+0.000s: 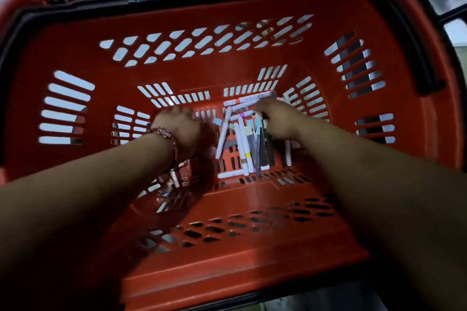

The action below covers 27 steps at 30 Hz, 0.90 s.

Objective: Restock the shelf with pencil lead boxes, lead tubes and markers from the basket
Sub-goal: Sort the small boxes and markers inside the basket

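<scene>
Both my arms reach down into a red plastic basket (252,260). On its floor lies a loose pile of white markers (241,144) with coloured bands, mixed with dark slim lead tubes (264,149). My right hand (276,118) rests palm down on the far right part of that pile, its fingertips hidden among the pens. My left hand (182,125), with a beaded bracelet at the wrist, is palm down on the basket floor left of the pile, fingers curled under and hidden. Small reddish boxes (180,175) lie under my left wrist.
The basket's slotted walls rise steeply on all sides. Black handles (414,40) lie folded along the rim. A pale floor shows through the slots and beyond the rim.
</scene>
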Each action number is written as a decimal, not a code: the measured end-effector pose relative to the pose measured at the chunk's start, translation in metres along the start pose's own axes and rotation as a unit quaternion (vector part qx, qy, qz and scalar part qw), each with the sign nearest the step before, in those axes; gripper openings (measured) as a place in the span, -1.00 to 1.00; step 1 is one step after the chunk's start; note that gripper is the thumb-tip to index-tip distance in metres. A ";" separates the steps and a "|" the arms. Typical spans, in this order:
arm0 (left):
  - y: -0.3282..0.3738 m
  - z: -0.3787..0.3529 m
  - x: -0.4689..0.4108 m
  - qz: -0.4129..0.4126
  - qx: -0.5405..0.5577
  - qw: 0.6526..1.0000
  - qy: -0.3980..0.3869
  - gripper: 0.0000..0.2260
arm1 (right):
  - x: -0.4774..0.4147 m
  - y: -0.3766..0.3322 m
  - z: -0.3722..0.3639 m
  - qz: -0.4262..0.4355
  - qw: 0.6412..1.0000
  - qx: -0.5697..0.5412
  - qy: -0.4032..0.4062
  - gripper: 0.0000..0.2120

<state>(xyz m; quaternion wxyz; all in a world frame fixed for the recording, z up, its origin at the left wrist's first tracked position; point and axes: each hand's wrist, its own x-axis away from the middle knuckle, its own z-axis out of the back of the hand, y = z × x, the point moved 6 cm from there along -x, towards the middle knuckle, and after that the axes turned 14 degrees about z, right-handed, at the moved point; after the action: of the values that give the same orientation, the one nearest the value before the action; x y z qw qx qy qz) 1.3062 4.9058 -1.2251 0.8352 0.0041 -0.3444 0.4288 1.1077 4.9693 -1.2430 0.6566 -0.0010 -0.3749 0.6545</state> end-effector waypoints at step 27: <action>0.077 -0.020 0.003 0.026 0.272 0.960 -0.066 -0.68 | 0.013 0.002 -0.019 -0.041 0.995 -0.052 -0.069 -0.71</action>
<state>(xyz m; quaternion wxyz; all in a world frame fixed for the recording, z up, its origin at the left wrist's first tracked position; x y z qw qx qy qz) 1.2632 4.9627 -1.2613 0.7667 0.2502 -0.2692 0.5265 1.1139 4.9895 -1.2511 0.6543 0.0256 -0.4523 0.6055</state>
